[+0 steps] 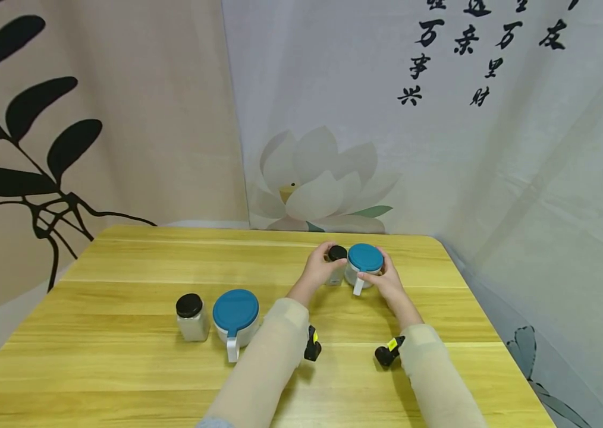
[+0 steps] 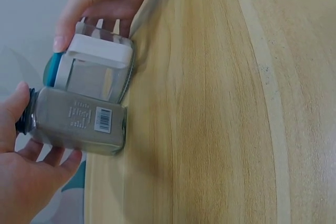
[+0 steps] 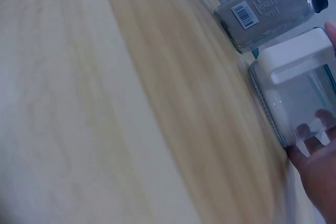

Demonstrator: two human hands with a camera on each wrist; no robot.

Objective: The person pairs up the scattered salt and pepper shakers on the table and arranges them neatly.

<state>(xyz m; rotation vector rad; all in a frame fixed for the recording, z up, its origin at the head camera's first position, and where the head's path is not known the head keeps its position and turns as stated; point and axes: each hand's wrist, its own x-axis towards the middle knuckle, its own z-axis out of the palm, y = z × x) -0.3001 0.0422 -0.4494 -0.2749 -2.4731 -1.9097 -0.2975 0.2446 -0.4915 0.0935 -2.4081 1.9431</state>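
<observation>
Near the far edge of the table, my left hand [image 1: 316, 272] grips a square glass jar [image 2: 79, 121] with a black lid, its thumb and fingers around the top. A barcode label and raised lettering show on the jar's side. Just right of it, my right hand [image 1: 389, 282] holds a clear jar [image 3: 299, 103] with a blue lid [image 1: 364, 257] and a white handle, fingers around its body. The two jars stand close side by side. Whether the black-lidded jar's base touches the table, I cannot tell.
A second black-lidded jar [image 1: 192, 321] and a second blue-lidded jar [image 1: 235, 315] with a white handle stand left of my left forearm. The wooden table [image 1: 119, 368] ends at a printed cloth backdrop [image 1: 323, 107] just behind the held jars.
</observation>
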